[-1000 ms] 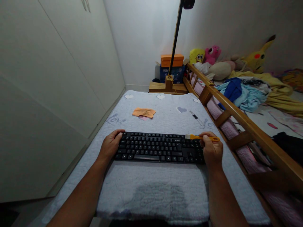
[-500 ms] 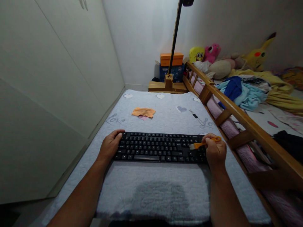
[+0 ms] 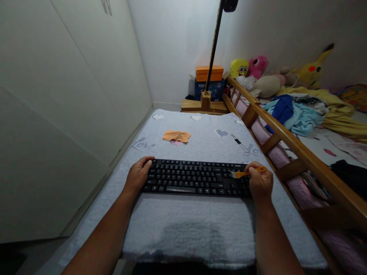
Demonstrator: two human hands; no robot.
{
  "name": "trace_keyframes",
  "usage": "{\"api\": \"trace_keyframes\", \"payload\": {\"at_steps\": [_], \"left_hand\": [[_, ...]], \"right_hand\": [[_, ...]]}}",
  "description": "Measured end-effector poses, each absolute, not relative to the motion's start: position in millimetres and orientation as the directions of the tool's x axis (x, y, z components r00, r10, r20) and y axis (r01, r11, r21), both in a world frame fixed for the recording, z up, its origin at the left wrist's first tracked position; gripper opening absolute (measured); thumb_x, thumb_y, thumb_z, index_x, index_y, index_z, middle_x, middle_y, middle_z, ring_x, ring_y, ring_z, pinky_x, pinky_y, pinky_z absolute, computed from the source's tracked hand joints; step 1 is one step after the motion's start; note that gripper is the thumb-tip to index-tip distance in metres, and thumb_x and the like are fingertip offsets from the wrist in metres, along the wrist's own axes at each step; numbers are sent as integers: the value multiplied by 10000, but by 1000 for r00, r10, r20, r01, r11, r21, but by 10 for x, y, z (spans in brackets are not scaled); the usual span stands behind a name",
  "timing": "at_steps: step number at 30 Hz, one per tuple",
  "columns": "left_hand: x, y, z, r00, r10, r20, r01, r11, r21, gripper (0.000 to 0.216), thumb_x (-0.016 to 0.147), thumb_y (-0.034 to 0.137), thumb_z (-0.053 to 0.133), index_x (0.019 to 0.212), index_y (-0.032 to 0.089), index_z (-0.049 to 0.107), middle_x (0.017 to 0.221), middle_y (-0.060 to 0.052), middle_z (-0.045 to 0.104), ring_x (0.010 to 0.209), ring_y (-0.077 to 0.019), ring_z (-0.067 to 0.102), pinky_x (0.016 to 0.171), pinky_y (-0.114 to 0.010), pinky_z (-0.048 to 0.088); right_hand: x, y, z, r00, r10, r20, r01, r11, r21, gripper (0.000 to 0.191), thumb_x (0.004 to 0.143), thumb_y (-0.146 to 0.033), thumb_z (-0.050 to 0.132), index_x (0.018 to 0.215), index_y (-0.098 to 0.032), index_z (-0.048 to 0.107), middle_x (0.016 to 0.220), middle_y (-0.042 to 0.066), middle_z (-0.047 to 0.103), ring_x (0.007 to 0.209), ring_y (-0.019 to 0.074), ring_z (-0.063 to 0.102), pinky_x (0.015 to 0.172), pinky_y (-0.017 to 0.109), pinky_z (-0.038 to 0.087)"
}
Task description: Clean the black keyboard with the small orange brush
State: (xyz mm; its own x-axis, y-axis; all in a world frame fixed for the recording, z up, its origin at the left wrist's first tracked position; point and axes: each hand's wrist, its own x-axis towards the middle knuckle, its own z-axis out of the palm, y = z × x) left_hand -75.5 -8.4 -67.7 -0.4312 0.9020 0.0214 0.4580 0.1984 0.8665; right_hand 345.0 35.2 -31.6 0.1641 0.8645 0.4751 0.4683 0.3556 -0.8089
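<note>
In the head view, a black keyboard [image 3: 183, 177] lies across the middle of the table [image 3: 186, 225], its long sides roughly parallel to the table's near edge. The left hand [image 3: 138, 176] grips the keyboard's left end, thumb on top and the other fingers close together around the far left corner, partly hidden. The right hand [image 3: 260, 181], by the keyboard's right end, pinches the yellow handle of a small brush [image 3: 242, 174] between thumb and fingers, the remaining fingers curled in. The bristles point left over the keys toward the right end; whether they touch cannot be told.

Beyond the keyboard, toward the table's far left corner, lies a crumpled orange cloth [image 3: 177, 136]. A thin wire tool [image 3: 237, 141] with a black middle lies near the table's right edge, toward the far right corner. A wooden bed rail [image 3: 305, 156] runs along the right edge, and an orange box [image 3: 209, 73] sits past the far edge.
</note>
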Motion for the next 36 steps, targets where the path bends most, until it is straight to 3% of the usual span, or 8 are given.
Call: {"api": "trace_keyframes", "payload": {"at_steps": [6, 9, 13, 18, 22, 28, 31, 36], "left_hand": [[-750, -84, -673, -424, 905, 35, 459, 182, 870, 494, 824, 535, 542, 1094, 184, 760, 955, -59, 764, 901, -268, 684, 826, -366, 525], [-742, -86, -664, -427, 904, 29, 456, 188, 870, 493, 823, 529, 543, 1097, 181, 758, 951, -60, 761, 889, -266, 682, 824, -366, 524], [-747, -88, -680, -430, 902, 32, 457, 187, 869, 496, 826, 529, 546, 1111, 182, 756, 961, -61, 761, 881, -262, 680, 828, -366, 526], [-756, -83, -697, -434, 900, 43, 477, 189, 858, 487, 826, 519, 539, 1111, 190, 757, 953, -55, 762, 881, -260, 680, 836, -363, 527], [-744, -89, -667, -439, 898, 27, 474, 206, 856, 482, 832, 524, 539, 1112, 196, 755, 941, -50, 763, 873, -259, 681, 824, -361, 531], [-745, -95, -645, -444, 896, 0, 472, 234, 850, 508, 831, 563, 555, 1117, 197, 759, 904, -48, 756, 817, -254, 678, 760, -349, 527], [-757, -84, -668, -448, 894, -21, 454, 248, 856, 528, 823, 569, 558, 1136, 190, 751, 914, -55, 755, 822, -258, 680, 756, -353, 528], [-764, -78, -682, -459, 888, -4, 473, 248, 846, 499, 830, 545, 551, 1129, 198, 748, 1031, -72, 764, 934, -269, 686, 878, -374, 526]], "right_hand": [[3456, 384, -374, 297, 820, 489, 411, 353, -841, 206, 822, -298, 544, 663, -213, 644, 620, -8, 571, 589, 172, 516, 575, 315, 376], [3427, 392, -369, 272, 836, 477, 422, 342, -839, 201, 838, -321, 566, 717, -206, 679, 673, 3, 623, 634, 183, 559, 609, 319, 406], [3441, 376, -337, 194, 872, 449, 422, 339, -841, 227, 793, -298, 539, 596, -214, 613, 560, -12, 527, 555, 161, 484, 567, 316, 362], [3501, 376, -329, 347, 833, 431, 329, 322, -888, 222, 773, -292, 523, 577, -212, 589, 525, -20, 474, 493, 140, 414, 499, 300, 290], [3527, 403, -346, 400, 802, 443, 374, 298, -878, 223, 861, -316, 543, 701, -202, 647, 585, -23, 527, 536, 151, 472, 538, 297, 341], [3536, 415, -351, 318, 837, 445, 468, 270, -842, 229, 908, -336, 544, 773, -204, 674, 683, 1, 615, 646, 186, 565, 637, 322, 420], [3546, 409, -341, 281, 857, 432, 477, 266, -838, 226, 873, -323, 539, 711, -213, 653, 627, -10, 574, 603, 180, 533, 604, 322, 396], [3614, 389, -320, 264, 859, 438, 439, 297, -848, 222, 780, -266, 508, 563, -234, 539, 543, -12, 498, 554, 170, 491, 569, 324, 373]]}}
